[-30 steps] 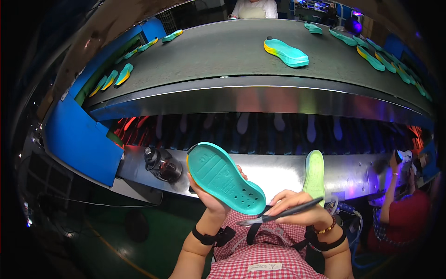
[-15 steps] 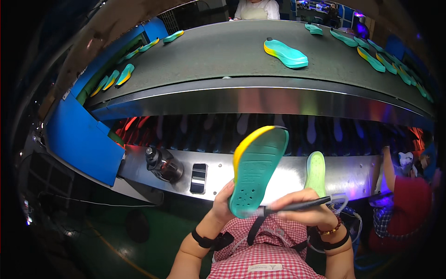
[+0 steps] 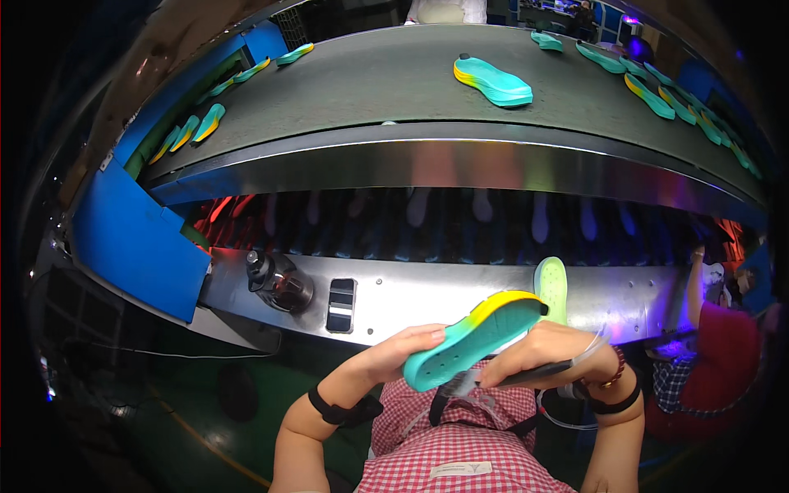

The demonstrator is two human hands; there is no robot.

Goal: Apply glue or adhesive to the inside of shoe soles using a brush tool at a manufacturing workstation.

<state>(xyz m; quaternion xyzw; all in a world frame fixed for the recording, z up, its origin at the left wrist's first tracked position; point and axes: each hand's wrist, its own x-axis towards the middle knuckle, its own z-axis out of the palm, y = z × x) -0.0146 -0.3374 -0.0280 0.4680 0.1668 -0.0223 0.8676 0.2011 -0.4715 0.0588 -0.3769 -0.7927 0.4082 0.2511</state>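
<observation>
My left hand (image 3: 408,347) grips a teal shoe sole (image 3: 460,345) by the end with small holes. The sole is tilted, its yellow side wall uppermost and its black-tipped end pointing right. My right hand (image 3: 534,355) is closed round a black-handled brush (image 3: 536,375) with a clear tube running from its rear end. The pale bristles are by the sole's lower edge; whether they touch it I cannot tell. Just beyond my right hand, a light green sole-shaped piece (image 3: 551,283) lies on the metal ledge (image 3: 427,287).
Teal soles ride a dark conveyor belt (image 3: 353,90), one sole (image 3: 495,82) near its middle. A dark bottle (image 3: 280,282) and a phone-like object (image 3: 341,305) are on the ledge at left. At right sits a person in red (image 3: 723,353); another stands beyond the belt.
My left hand has swung the sole from nearly upright to a rightward slant, side wall up. My right hand has turned with the brush, which stays at the sole's lower end.
</observation>
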